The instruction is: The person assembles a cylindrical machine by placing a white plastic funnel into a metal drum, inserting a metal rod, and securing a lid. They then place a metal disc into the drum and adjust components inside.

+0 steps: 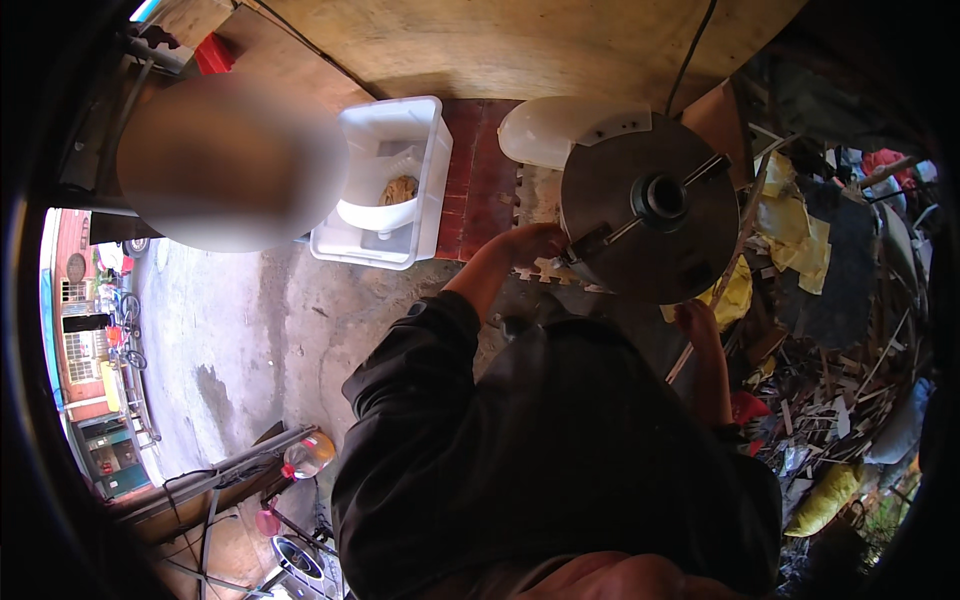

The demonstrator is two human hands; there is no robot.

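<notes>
A large round grey metal disc [610, 180] with a dark central hub and two slotted, blade-like fittings stands before me, tilted toward my body. My left hand [537, 243] is at its left rim, fingers closed at the edge beside the lower-left fitting. Below the disc's near right edge is my right hand [697, 318], its fingers curled; whatever they may hold is too small to make out. Behind the disc sits a translucent white rounded cover [540, 130].
Left of the disc, a white plastic bin [435, 190] holds a white bowl [375, 216] with something brown inside. A wooden panel [520, 50] rises behind. Wood scraps [850, 400] and yellow sheets [790, 230] pile up at right. A clear bottle [310, 455] is at lower left.
</notes>
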